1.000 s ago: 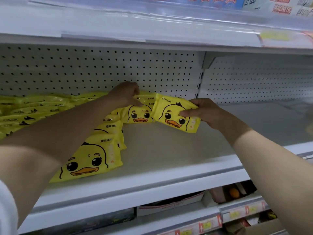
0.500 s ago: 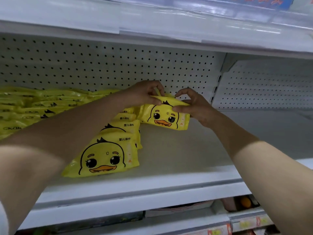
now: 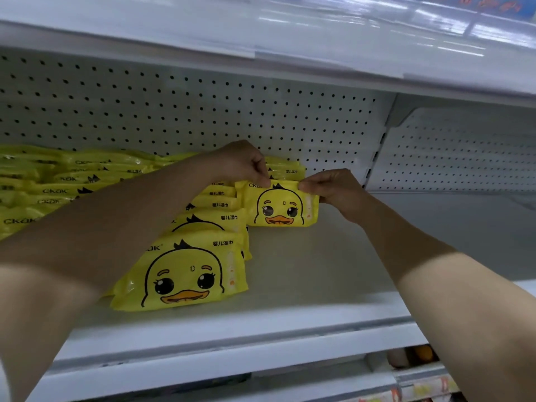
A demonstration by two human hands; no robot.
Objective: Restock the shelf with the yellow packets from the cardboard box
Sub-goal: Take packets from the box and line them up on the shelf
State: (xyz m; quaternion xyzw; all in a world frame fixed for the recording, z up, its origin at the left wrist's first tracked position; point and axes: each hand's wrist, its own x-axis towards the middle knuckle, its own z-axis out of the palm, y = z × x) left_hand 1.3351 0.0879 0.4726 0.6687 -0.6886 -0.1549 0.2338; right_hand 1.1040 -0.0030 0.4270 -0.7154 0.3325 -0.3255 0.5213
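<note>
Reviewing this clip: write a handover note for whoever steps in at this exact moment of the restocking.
Left hand pinches the top edge of the held yellow packet; right hand pinches its top right corner.
The packet stands upright near the pegboard, right of the front-to-back row.
Done: stacked packets fill the left of the shelf.
Left: let go of this one, then fill the bare part to the right. Cardboard box not in view.

Bright, even light; glare streaks the upper shelf (image 3: pixel 377 33), while the edges bow and blur softly.
</note>
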